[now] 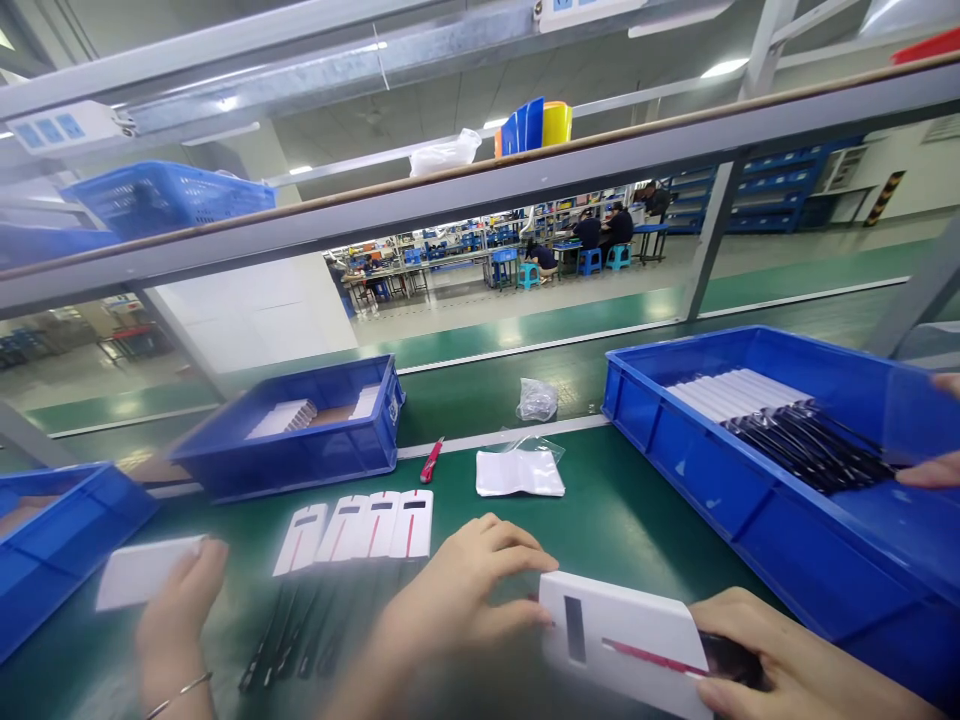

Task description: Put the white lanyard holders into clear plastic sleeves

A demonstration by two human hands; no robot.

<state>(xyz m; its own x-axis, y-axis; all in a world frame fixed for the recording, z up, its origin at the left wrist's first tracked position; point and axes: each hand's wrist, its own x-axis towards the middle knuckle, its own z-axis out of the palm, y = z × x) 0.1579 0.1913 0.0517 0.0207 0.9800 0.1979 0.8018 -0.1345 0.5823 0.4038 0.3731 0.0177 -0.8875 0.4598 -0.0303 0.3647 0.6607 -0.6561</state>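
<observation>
A white flat box [622,635] with a dark window and a red stripe is tilted in front of me. My right hand [750,640] grips its right end, where a dark part, blurred, sticks out near my fingers. At the left end, my left hand [472,590] has its thumb and index finger bent against the box's edge, with a gap between them. Several similar white boxes [412,525] lie in a row on the green bench, with black cables [281,640] extending from them toward me.
Another person's hand [184,590] holds a white piece at left; a hand [934,470] reaches in at right. Blue bins [292,470] stand left and right [720,520], the right one holding white boxes and black cables. A red cutter [431,462] and bagged white sheets [519,473] lie between.
</observation>
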